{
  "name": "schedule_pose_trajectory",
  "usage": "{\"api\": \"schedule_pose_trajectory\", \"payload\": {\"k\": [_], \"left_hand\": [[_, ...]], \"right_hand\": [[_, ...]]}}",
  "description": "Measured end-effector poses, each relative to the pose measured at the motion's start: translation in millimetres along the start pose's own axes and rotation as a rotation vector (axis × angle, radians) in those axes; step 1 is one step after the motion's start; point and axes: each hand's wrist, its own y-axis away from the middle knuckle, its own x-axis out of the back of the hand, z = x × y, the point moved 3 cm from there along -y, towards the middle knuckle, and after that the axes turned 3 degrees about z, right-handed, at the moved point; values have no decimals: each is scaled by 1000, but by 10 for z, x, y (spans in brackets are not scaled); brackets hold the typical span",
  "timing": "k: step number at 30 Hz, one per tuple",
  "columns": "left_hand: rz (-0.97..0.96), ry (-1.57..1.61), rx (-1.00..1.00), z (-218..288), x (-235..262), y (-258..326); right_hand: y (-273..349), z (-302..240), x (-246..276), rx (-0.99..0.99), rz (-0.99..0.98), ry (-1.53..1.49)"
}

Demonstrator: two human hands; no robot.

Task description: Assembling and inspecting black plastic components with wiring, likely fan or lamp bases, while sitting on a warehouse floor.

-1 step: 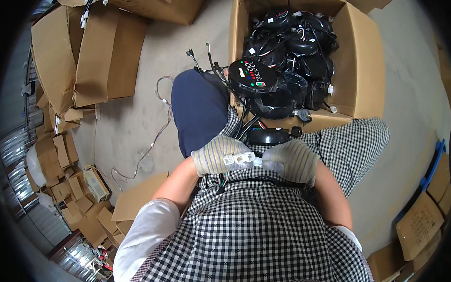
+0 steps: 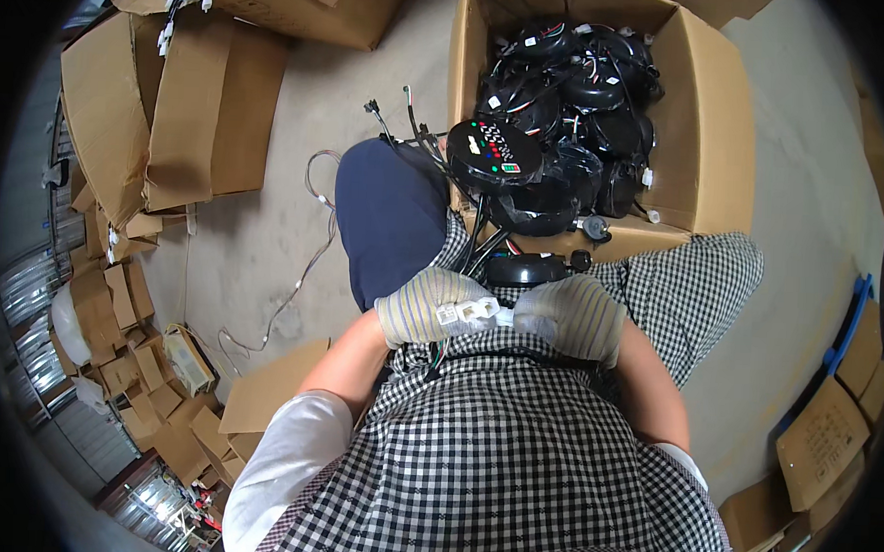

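Observation:
In front of my lap, my left hand, in a striped knit glove, pinches white plastic wire connectors with open sockets. My right hand, gloved alike, is closed around the other end of a pale connector that meets the white ones. Its fingertips are partly hidden. Thin coloured wires hang below my left hand. Just beyond my hands lies a black round unit with cables. A black round display panel with coloured symbols rests at the near left edge of the carton.
An open cardboard carton ahead holds several black round units wrapped in plastic. Empty-looking cartons stand at the left, with white connectors hanging over one. A loose cable trails on the floor. Flattened cardboard lies at the right by a blue edge.

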Motion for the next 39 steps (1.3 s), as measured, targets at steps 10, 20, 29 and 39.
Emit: {"api": "schedule_pose_trajectory", "payload": {"k": [10, 20, 29, 39], "left_hand": [[407, 1035, 265, -67, 317, 200], [363, 966, 282, -222, 288, 117], [380, 1132, 234, -127, 280, 34], [822, 844, 31, 21, 445, -291]], "right_hand": [[-89, 627, 997, -480, 1064, -948], [-1080, 2058, 623, -366, 894, -1596], [-1025, 1679, 743, -337, 810, -1101], [-600, 169, 789, -250, 397, 557]]}}
